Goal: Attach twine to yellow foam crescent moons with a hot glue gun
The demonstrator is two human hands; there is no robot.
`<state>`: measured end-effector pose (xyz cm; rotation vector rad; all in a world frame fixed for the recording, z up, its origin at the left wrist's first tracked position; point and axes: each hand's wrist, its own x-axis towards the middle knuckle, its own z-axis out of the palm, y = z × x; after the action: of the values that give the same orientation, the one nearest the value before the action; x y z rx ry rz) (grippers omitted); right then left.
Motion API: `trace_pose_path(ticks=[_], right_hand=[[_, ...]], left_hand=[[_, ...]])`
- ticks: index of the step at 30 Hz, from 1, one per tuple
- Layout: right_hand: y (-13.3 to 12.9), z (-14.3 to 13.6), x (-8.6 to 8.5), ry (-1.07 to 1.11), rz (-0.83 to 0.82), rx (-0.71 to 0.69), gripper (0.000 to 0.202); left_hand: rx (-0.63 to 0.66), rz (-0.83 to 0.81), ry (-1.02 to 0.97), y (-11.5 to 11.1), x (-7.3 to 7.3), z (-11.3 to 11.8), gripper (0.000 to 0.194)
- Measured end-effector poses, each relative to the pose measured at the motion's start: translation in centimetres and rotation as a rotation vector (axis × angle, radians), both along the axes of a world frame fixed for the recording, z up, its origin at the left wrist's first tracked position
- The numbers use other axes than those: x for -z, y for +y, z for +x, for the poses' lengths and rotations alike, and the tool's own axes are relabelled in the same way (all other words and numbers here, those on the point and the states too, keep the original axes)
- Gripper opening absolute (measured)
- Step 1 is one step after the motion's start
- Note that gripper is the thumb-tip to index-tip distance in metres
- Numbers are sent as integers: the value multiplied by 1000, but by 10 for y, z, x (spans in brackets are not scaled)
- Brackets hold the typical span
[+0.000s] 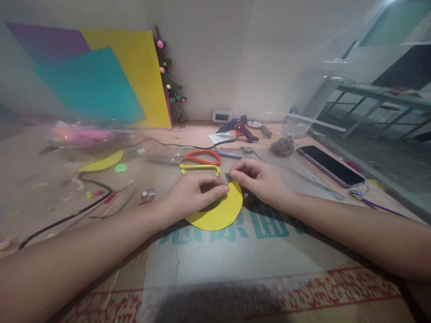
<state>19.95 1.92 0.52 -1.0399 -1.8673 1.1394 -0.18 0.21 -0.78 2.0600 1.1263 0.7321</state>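
Note:
A flat yellow round piece [218, 215], like foam sheet or card, lies low over the printed paper in front of me. My left hand [198, 193] grips its upper left side, thumb on top and the other fingers mostly hidden. At its top edge my right hand [257, 179] is closed in a pinch. A small dark grey bit shows by the right fingertips, too small to name. Just beyond both hands lie scissors with an orange handle loop [202, 157] and a yellow one, their blades pointing left.
Behind stand a glue gun [240, 128] with a red light, a small digital clock [222, 116] and a ball of grey twine [283, 146]. A phone [330, 166] lies right. Left are a black cord [97, 202], scraps and a clear bowl [90, 134] with pink pieces.

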Motion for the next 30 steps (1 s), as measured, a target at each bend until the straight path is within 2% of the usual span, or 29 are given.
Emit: trace_pose_path(ticks=[8,14,17,21,23,30], right_hand=[[-2,-1,1,-73,102,-27,19],[0,2,4,46,11,-112,31],[3,2,5,72,21,-59,30],[10,4,8,28,157,70,13],[13,4,9,21,193,106,12],[12,4,6,40,124,76,10]], left_hand=[[68,-125,2,3,3,0,27],[43,-106,23,2,5,0,28],[38,-112,26,2,5,0,29],[28,-136,22,2,5,0,31],[27,-140,16,1,5,0,30],[7,-147,13,1,4,1,30]])
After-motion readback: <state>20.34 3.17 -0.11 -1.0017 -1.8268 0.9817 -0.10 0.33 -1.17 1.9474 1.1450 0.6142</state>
